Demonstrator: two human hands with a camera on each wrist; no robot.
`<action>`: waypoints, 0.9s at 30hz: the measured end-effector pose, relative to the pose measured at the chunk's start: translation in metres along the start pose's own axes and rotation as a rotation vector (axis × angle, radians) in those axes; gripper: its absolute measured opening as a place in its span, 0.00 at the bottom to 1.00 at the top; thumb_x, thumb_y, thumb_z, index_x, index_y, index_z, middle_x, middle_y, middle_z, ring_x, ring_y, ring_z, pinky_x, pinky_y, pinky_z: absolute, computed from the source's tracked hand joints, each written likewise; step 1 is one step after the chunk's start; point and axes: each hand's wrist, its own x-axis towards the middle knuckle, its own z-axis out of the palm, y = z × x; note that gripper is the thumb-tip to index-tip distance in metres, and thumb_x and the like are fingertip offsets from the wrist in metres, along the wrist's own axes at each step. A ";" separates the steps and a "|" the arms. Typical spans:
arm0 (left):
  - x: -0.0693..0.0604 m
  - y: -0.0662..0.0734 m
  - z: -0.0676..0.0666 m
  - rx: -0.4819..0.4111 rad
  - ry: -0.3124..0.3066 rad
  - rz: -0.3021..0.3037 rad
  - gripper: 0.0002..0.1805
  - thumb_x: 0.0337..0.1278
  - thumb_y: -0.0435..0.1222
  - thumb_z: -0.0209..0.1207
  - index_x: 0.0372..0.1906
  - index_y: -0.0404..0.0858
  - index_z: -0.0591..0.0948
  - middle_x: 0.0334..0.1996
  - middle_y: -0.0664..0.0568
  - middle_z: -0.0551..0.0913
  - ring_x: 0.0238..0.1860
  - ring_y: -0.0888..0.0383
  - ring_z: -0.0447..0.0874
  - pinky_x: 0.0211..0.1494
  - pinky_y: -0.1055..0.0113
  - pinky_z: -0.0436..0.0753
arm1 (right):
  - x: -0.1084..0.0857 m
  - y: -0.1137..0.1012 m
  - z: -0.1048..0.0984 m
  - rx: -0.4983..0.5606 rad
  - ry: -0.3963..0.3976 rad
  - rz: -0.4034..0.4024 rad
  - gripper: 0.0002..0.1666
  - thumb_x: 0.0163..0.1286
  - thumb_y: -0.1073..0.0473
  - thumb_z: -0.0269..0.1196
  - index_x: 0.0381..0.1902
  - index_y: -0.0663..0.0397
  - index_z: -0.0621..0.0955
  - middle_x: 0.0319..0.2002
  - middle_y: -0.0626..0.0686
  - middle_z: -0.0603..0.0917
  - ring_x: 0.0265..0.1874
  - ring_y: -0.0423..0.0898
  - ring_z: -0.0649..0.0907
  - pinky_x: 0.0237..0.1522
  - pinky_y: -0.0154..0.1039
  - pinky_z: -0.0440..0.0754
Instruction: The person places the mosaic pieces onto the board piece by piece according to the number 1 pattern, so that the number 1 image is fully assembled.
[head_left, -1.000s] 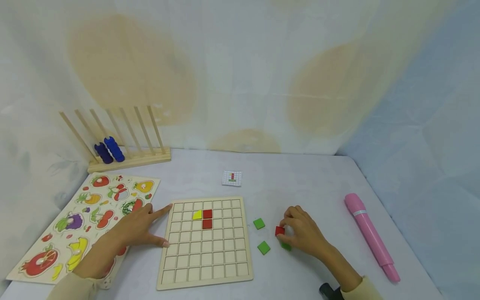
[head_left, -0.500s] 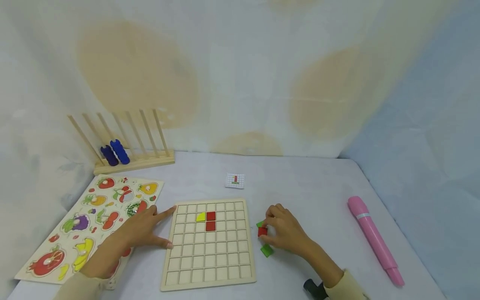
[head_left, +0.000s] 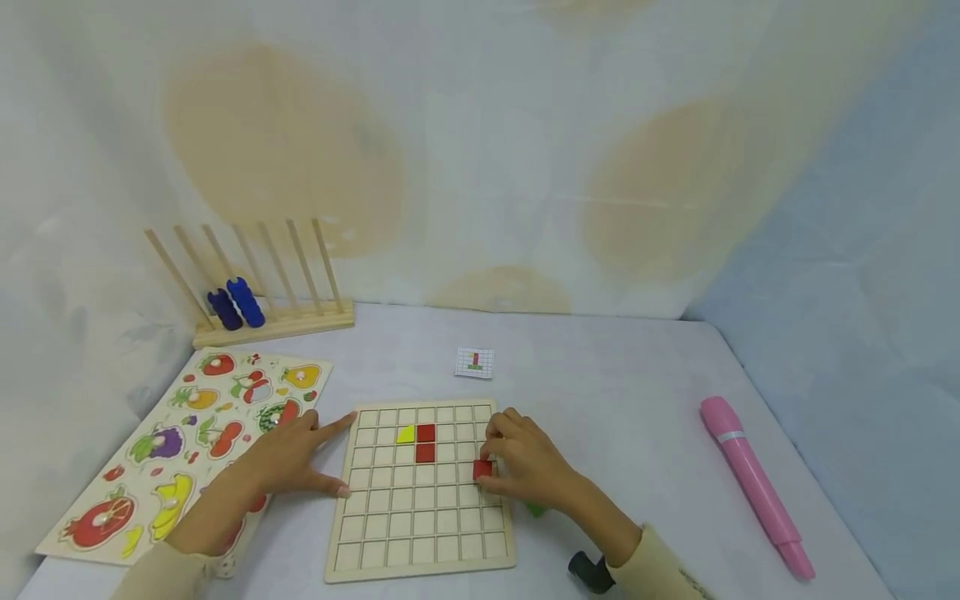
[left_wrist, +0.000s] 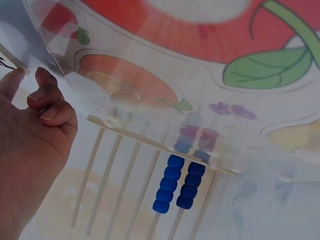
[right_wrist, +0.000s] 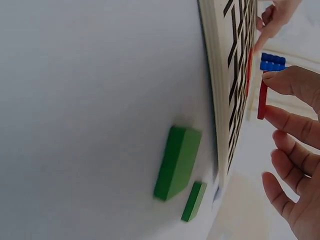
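Note:
A square wooden grid board [head_left: 423, 523] lies on the table. Two red tiles [head_left: 425, 452] sit one below the other in its upper cells, with a yellow piece [head_left: 406, 434] to the left of the upper one. My left hand [head_left: 281, 461] touches the board's left edge with thumb and index finger spread apart; its other fingers curl loosely in the left wrist view. Between thumb and index finger, my right hand [head_left: 528, 461] pinches a red square tile [right_wrist: 262, 100] above the board's right side. Green tiles [right_wrist: 177, 162] lie on the table beside the board, mostly hidden in the head view.
A small printed grid card [head_left: 475, 362] lies behind the board. To the left are a fruit puzzle board [head_left: 161, 492] and a wooden rod stand [head_left: 300, 321] with blue beads [head_left: 245, 302]. A pink marker-shaped object [head_left: 757, 487] lies at right.
My right hand has carried the red tile leftward, from among the green tiles to over the board's right side. The left hand keeps its place at the board's edge. The head view has shifted slightly.

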 end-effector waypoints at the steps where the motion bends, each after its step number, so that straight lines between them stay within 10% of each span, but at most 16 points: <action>1: 0.000 0.000 0.000 0.001 0.000 0.000 0.63 0.25 0.75 0.66 0.74 0.50 0.67 0.39 0.48 0.72 0.34 0.57 0.65 0.36 0.61 0.71 | 0.002 -0.002 0.001 0.002 0.000 -0.006 0.13 0.53 0.48 0.76 0.30 0.48 0.87 0.38 0.42 0.74 0.40 0.39 0.69 0.44 0.35 0.72; 27: 0.001 0.001 0.000 0.010 -0.010 -0.017 0.63 0.24 0.74 0.67 0.74 0.50 0.67 0.39 0.45 0.72 0.32 0.56 0.66 0.36 0.59 0.74 | 0.050 -0.042 0.034 -0.125 -0.150 -0.061 0.11 0.62 0.45 0.68 0.36 0.44 0.88 0.40 0.43 0.74 0.42 0.40 0.69 0.47 0.36 0.73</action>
